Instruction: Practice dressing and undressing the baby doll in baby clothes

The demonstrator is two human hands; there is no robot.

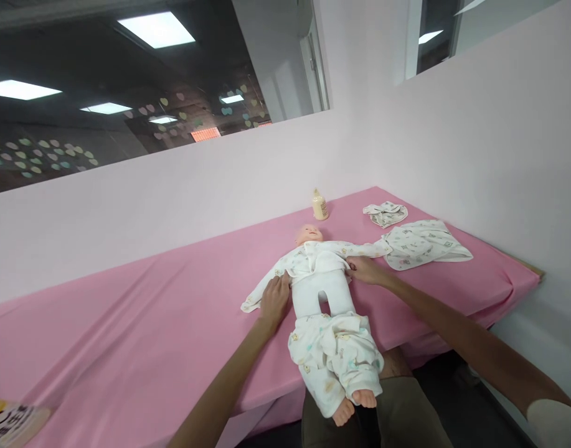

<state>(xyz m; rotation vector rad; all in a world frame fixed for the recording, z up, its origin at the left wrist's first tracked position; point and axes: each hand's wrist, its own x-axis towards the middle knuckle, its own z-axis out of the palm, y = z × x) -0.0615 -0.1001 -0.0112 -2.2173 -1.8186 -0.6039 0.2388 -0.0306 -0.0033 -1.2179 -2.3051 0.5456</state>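
Note:
A baby doll (308,234) lies face up on the pink-covered table, its lower legs hanging over the front edge. It wears a white printed baby shirt (308,258) with the sleeves spread out. Printed trousers (334,348) are bunched around its lower legs, leaving the white cloth body and thighs (320,292) bare. At the doll's side on the left, my left hand (276,295) has its fingers closed on the shirt's lower edge. My right hand (362,269) pinches the shirt's hem on the other side. The fingertips of both hands are partly hidden.
A cream pump bottle (319,206) stands by the back wall. A folded printed cloth (386,214) and a larger printed cloth (425,244) lie to the right. A yellow-capped container (14,423) is at the lower left. Pink sheeting (173,323) covers the table, with walls behind and to the right.

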